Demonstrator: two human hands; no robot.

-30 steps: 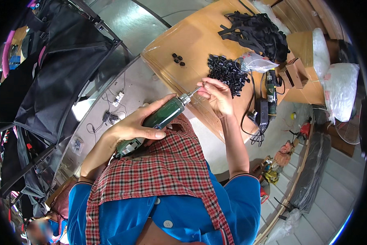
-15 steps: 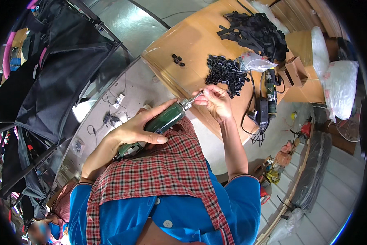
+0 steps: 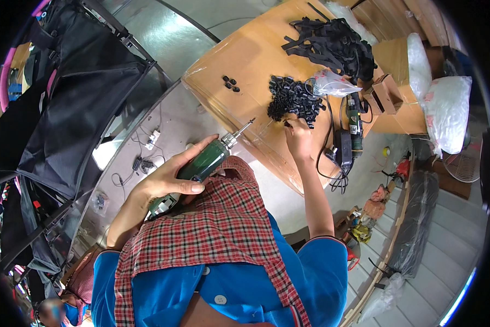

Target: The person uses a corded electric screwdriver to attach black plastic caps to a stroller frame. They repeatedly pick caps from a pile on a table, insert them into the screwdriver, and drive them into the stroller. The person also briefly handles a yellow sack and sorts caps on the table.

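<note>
My left hand (image 3: 171, 173) is wrapped round a green electric screwdriver (image 3: 206, 161), held tilted in front of the checked apron. Its thin bit points up and right, free of any part. At the near edge of a heap of small black plastic parts (image 3: 294, 101), my right hand (image 3: 298, 137) has its fingers pinched together and turned down. Whatever lies between those fingertips is hidden. A few more black parts (image 3: 231, 83) sit apart, to the left of the heap. All of these parts rest on a large tan cardboard surface (image 3: 228, 57).
Black straps (image 3: 332, 46) lie behind the heap, with a clear plastic bag (image 3: 336, 83) beside it. A second green screwdriver (image 3: 355, 124) and a black adapter (image 3: 343, 147) with cables are at right. Black fabric on frames (image 3: 81, 122) fills the left; another person (image 3: 73, 305) is lower left.
My right hand has left the screwdriver's tip and moved right to the heap's near edge. The bit is now uncovered. My left hand still holds the screwdriver, slightly shifted left in view.
</note>
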